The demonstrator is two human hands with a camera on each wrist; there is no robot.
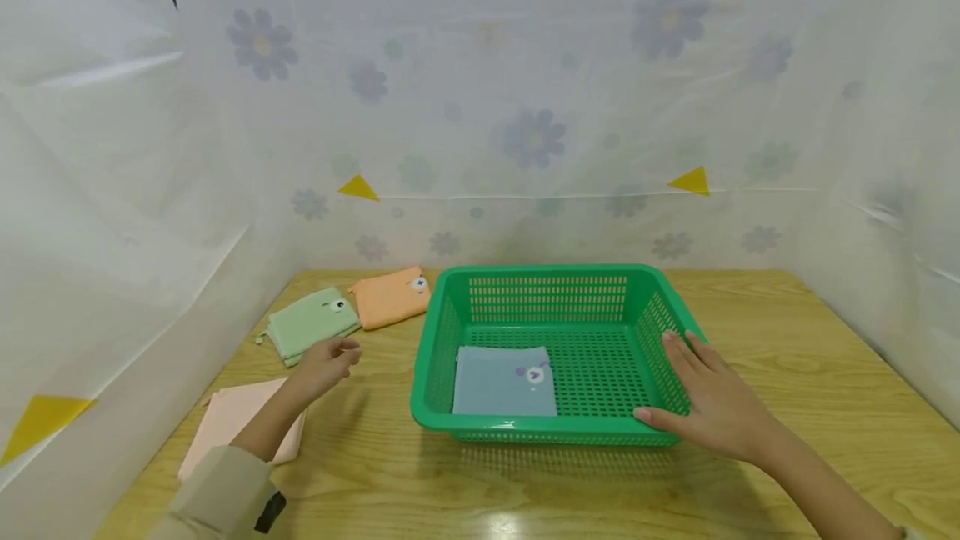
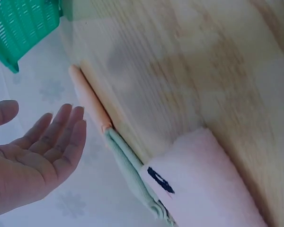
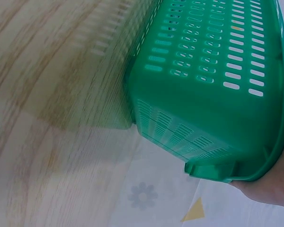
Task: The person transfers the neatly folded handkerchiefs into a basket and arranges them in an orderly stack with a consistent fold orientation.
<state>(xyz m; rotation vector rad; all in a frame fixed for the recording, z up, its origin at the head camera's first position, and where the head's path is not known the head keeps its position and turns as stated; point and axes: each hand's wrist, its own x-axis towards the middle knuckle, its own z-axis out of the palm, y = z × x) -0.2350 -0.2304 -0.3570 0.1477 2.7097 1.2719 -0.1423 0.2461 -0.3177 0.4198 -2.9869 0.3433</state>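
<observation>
My left hand [image 1: 324,369] hovers empty over the table, fingers loosely bent, between a folded green towel [image 1: 311,323] with an eye design and a folded pink towel [image 1: 232,423]. In the left wrist view its palm faces up and the pink towel [image 2: 199,184] lies nearby. My right hand [image 1: 712,402] rests on the right front corner of a green plastic basket [image 1: 555,425], fingers stretched over the side rim and thumb on the front rim. A folded blue towel [image 1: 495,386] lies flat inside the basket's left front. The right wrist view shows the basket's slotted wall [image 3: 194,99].
A folded orange towel [image 1: 390,298] lies behind the green one, left of the basket. The wooden table [image 1: 795,357] is bounded by white flower-printed sheeting [image 1: 480,107] at the back and sides.
</observation>
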